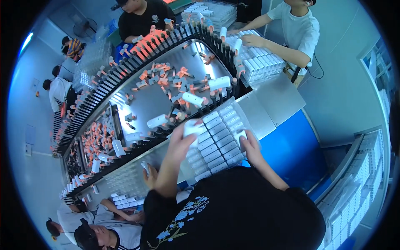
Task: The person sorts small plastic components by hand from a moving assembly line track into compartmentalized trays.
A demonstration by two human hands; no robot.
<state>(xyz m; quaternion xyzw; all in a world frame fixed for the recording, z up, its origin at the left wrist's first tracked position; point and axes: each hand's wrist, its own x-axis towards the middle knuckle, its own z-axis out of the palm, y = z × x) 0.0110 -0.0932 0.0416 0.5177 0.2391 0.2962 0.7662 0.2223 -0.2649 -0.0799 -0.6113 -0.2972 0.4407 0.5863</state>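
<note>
A clear plastic tray [230, 111] filled with rows of white oblong cases lies on the metal bench in front of me. My left hand [180, 142] is at the tray's left edge, closed around one white case [193, 126] just above the rows. My right hand [250, 146] rests on the tray's right near corner, fingers pinching another white case [241, 136]. My black sleeves come in from below.
A curved conveyor of black pegs [137, 50] carrying white cases and orange parts runs past the tray's far side, around a metal plate [146, 104] strewn with parts. Another person's hand [150, 176] holds a white piece at lower left. People stack trays [260, 62] at the top.
</note>
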